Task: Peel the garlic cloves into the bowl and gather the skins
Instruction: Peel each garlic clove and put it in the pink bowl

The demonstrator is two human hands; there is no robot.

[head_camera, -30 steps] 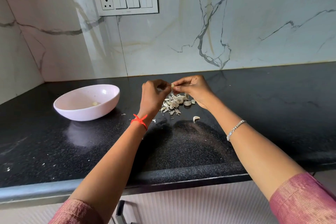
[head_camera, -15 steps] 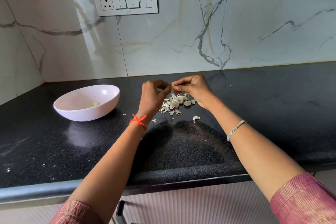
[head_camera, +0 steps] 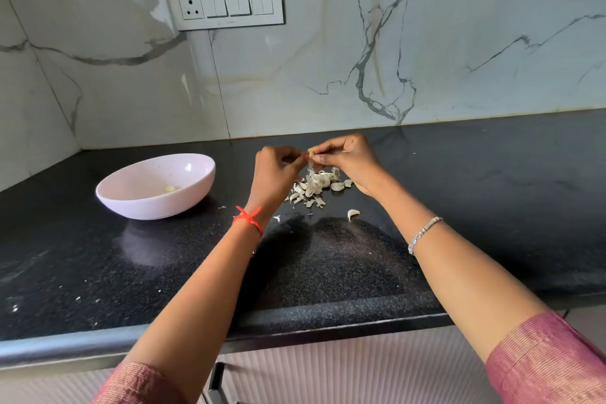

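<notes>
Both hands meet above the black countertop (head_camera: 492, 207), raised clear of its surface, in the head view. Left hand (head_camera: 275, 174): fingers curled inward, fingertips closed against one end of a garlic clove (head_camera: 311, 153). Right hand (head_camera: 347, 159): thumb and forefinger pinch the same garlic clove from the other side, with the remaining fingers bent over it. The clove is pale and small, and how much skin remains on it cannot be told. Directly below the hands lies a pile of skins and cloves (head_camera: 316, 185), loose and whitish, resting on the countertop; peeled and unpeeled pieces within it cannot be separated by eye. A single stray clove (head_camera: 353, 214) lies just in front of the pile, apart from it, and a few small skin flakes are scattered near the left wrist. A pink bowl (head_camera: 157, 207) stands upright on the countertop to the left of the hands, well apart from the pile. It contains one peeled clove (head_camera: 170, 188) at the bottom, near the centre; the rest of the interior shows only bare pink surface. A red thread (head_camera: 248, 217) is tied round the left wrist and a silver bracelet (head_camera: 423, 233) circles the right forearm. Pink sleeves cover both upper arms. A white switch plate (head_camera: 226, 5) is mounted on the marble wall (head_camera: 426, 43) behind the bowl.
</notes>
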